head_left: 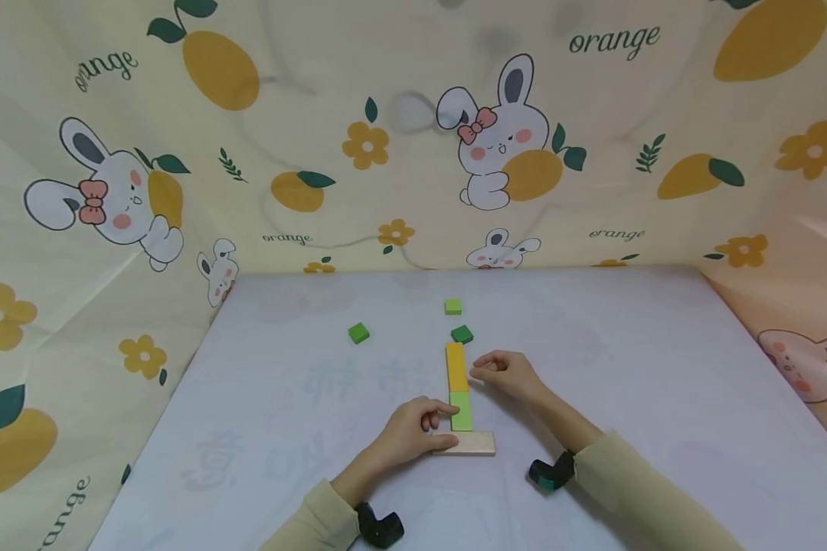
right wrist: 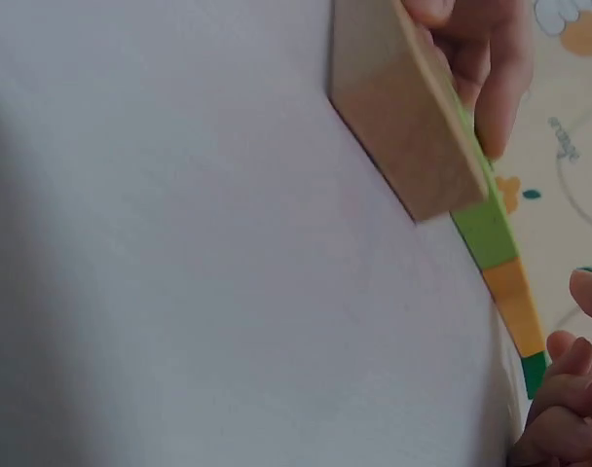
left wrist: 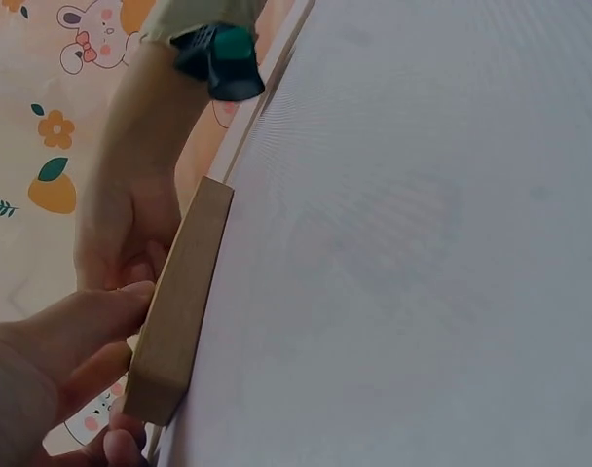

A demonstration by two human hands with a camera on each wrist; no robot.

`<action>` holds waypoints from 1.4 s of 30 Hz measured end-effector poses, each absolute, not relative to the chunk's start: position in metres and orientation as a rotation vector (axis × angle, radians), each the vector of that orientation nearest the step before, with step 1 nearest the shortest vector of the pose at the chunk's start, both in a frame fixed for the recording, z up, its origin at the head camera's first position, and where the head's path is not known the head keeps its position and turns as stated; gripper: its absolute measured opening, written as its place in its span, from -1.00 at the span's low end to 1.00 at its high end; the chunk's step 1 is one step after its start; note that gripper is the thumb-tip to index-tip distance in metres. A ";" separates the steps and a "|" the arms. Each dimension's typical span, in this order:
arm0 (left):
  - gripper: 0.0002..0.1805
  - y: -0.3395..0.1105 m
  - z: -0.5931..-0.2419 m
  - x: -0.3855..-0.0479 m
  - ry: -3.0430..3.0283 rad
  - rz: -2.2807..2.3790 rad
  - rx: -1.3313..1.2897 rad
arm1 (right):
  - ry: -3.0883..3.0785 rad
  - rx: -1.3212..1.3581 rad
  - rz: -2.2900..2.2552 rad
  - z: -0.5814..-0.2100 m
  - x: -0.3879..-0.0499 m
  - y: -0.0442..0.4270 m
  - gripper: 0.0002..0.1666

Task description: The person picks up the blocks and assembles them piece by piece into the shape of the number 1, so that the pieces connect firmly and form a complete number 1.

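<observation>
White table (head_left: 648, 360), printed cloth (head_left: 400, 195) behind and along both sides: bunnies, oranges, flowers, "orange" lettering. Clock: centre on the yellow block, 12 pointing away from the person.

Nearest: beige sleeves (head_left: 320, 516) came in from 7 and 4 o'clock, with a black wrist device at each wrist, left one (head_left: 380, 526) and right one (head_left: 551, 472).

Left hand (head_left: 410, 430) was at 7 o'clock, thumb and index part-spread. Thumb rested on the 9 o'clock end of the plain wood plank (head_left: 475, 444); index reached onto the light-green block (head_left: 463, 419). Other fingers were curled in. It touched and steadied, no wrapped grip visible.

Plank lay at 6 o'clock, crosswise, long axis 9 to 3. Light-green block butted its far side around mid-length, pointing to 12. Yellow block (head_left: 456, 367) followed end to end in the same line, making an upside-down T with the plank.

Right hand (head_left: 510, 375) hung at 3 o'clock, just beside the yellow block, fingers loosely bent, thumb a little off the index. Nothing in it that I could see; couldn't tell if fingertips brushed the block.

Dark-green block (head_left: 462, 334) sat at 12 o'clock, turned askew, right by the yellow block's far end; contact unclear. Mid-green block (head_left: 358, 333) was alone at 10, also turned. Farthest: small lime block (head_left: 452, 307) at 12, beyond the dark-green one, well squared up.
</observation>
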State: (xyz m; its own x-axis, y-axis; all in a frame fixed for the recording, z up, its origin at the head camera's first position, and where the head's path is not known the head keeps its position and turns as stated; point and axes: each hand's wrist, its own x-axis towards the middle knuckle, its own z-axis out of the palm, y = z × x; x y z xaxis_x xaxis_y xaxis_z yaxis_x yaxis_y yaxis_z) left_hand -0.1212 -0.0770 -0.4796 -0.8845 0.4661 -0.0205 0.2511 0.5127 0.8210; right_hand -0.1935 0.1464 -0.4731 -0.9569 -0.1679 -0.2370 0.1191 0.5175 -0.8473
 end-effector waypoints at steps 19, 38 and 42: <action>-0.63 -0.082 -0.469 -0.125 2.473 1.339 0.603 | 2.211 -0.501 -1.516 -0.466 -0.140 0.158 -0.57; -0.65 -0.094 -0.473 -0.164 2.455 1.502 0.524 | 2.184 -0.580 -1.551 -0.478 -0.130 0.155 -0.51; -0.62 -0.096 -0.469 -0.179 2.473 1.483 0.529 | 2.189 -0.557 -1.532 -0.478 -0.129 0.155 -0.50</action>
